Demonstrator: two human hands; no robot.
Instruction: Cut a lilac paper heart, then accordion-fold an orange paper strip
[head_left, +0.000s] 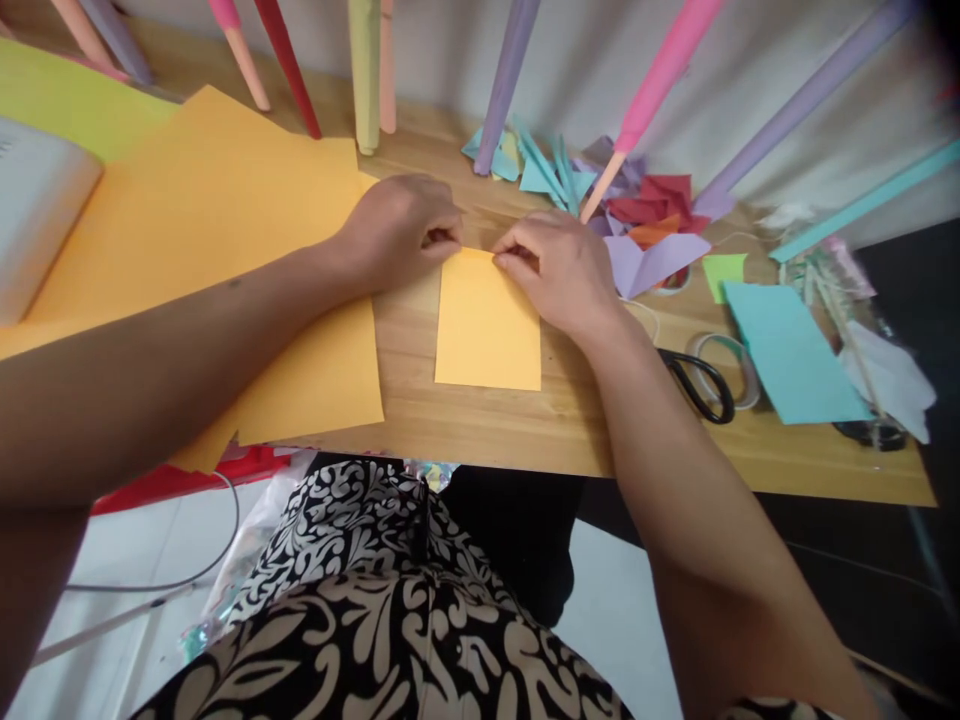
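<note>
A small yellow-orange sheet of paper (pixel 488 325) lies on the wooden table (pixel 570 440) in front of me. My left hand (pixel 405 232) pinches its far left corner, fingers curled. At the far right part of the same edge, my right hand (pixel 562 265) pinches the paper between thumb and forefinger. The far edge is partly hidden by my fingers, and I cannot tell whether it is folded there. Beneath my left forearm are large sheets of the same yellow-orange paper (pixel 300 205).
Rolled paper tubes, including a purple one (pixel 510 75), lean on the wall. Paper scraps (pixel 652 205) pile at the back right. Black-handled scissors (pixel 701 385), a tape roll (pixel 750 375) and a turquoise sheet (pixel 795 350) lie right. A white box-like object (pixel 41 200) rests left.
</note>
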